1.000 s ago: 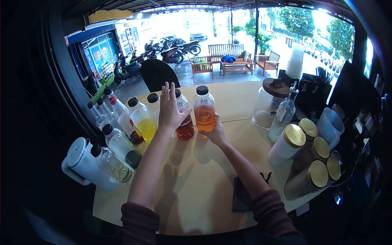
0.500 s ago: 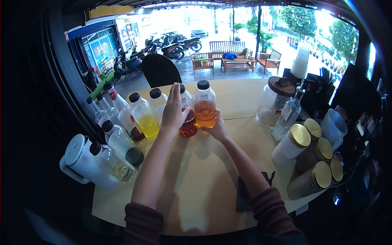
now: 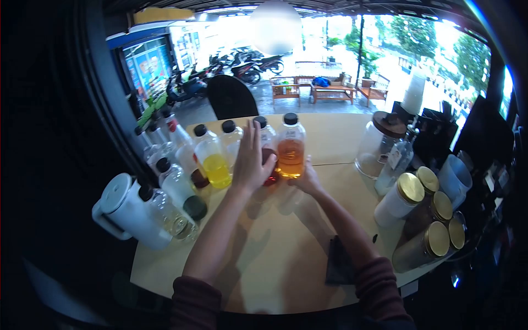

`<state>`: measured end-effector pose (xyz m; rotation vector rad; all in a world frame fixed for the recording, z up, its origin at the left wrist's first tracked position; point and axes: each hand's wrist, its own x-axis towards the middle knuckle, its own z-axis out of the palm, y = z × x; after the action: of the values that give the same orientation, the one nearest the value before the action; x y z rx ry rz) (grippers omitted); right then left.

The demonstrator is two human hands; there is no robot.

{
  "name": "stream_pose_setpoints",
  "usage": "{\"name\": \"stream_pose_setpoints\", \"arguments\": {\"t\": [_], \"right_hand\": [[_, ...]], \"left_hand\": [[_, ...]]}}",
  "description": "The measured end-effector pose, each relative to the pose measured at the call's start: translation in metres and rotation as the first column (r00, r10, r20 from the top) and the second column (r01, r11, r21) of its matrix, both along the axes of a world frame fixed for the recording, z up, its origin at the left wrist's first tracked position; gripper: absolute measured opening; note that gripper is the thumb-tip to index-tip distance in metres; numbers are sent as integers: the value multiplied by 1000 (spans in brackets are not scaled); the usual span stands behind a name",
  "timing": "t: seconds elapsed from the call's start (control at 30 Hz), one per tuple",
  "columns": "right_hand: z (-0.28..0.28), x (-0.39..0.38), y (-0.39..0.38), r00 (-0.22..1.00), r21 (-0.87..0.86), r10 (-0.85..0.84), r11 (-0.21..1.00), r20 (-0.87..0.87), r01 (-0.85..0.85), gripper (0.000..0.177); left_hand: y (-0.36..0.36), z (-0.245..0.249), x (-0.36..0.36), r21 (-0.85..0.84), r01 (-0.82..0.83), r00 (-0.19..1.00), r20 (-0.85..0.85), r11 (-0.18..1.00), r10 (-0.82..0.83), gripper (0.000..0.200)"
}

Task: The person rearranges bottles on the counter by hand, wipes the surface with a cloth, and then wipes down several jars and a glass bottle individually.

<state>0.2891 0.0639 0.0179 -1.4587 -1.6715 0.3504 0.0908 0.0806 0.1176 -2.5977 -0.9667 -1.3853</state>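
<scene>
Right grip holds the orange bottle; left grip, wide, is beside the red bottle.

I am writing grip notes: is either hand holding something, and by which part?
The right hand holds the orange-filled bottle by its lower side. The left hand is open beside the red-filled bottle; whether they touch cannot be told.

A single wide, curved head view looks forward and down from the near side, close above the desk, reaching out to far motorbikes.
</scene>
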Motion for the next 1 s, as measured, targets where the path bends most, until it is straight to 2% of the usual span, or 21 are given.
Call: {"name": "stream_pose_setpoints", "arguments": {"t": [0.07,0.1,0.13,0.2,0.23,0.3,0.33,0.37,0.4,0.43,0.47,0.5,0.53,0.57,0.63,0.67,0.73,0.77,0.83,1.0], "right_hand": [[6,-7,-25,976,112,-121,988,180,102,69],[3,-3,-31,973,-14,-97,995,210,102,63],[8,-6,-36,968,-138,-72,985,240,108,57],[29,-21,-45,859,-409,72,897,508,166,47],[31,-37,-48,857,-410,89,900,508,149,47],[33,-72,-53,915,-356,118,934,386,30,34],[36,-92,-54,930,-374,208,924,304,-85,30],[36,-115,-57,925,-343,215,934,313,-102,31],[30,-138,-55,917,-301,309,926,254,-229,36],[17,-162,-53,911,-228,400,901,103,-370,47],[7,-187,-53,870,-131,492,860,-42,-493,61],[6,-213,-58,849,-98,515,845,-120,-526,74],[6,-237,-63,822,-65,535,829,-197,-556,87],[3,-258,-65,818,-68,540,825,-198,-561,87],[-5,-294,-66,879,71,445,896,-173,-439,93],[-8,-311,-65,878,65,446,895,-173,-441,93],[-16,-341,-66,934,173,286,952,-213,-251,98],[-16,-348,-67,936,167,283,954,-210,-250,98],[-17,-356,-68,969,157,151,980,-196,-121,96],[-16,-349,-70,937,154,194,976,-289,-155,93]], "left_hand": [[-31,-3,-24,-22,98,995,-8,995,-98,82],[-48,-6,-39,-42,159,987,-8,986,-159,81],[-63,-9,-57,-37,128,992,-8,991,-129,81],[-92,-19,-89,-175,188,977,-70,966,-203,77],[-103,-28,-106,-176,170,980,-69,970,-184,77],[-115,-47,-144,-123,134,991,16,983,-133,65],[-121,-55,-161,-118,124,992,17,985,-123,65],[-127,-64,-178,-43,41,988,150,998,-34,60],[-132,-71,-192,17,-51,958,284,999,44,54],[-136,-77,-203,18,-59,958,283,998,51,54],[-137,-81,-214,3,-159,893,428,987,143,52],[-140,-83,-223,-29,-255,796,561,966,227,50],[-144,-83,-233,-105,-277,774,565,955,287,52],[-147,-84,-242,-108,-283,771,565,953,293,52],[-151,-88,-259,-206,-256,781,532,944,328,53],[-153,-91,-265,-212,-257,778,533,943,332,53],[-157,-100,-278,-273,-222,742,575,936,344,53],[-157,-104,-280,-280,-219,741,576,935,346,53],[-158,-110,-284,-298,-185,723,605,936,335,52],[-154,-104,-288,-348,-86,721,625,933,299,51]]}}
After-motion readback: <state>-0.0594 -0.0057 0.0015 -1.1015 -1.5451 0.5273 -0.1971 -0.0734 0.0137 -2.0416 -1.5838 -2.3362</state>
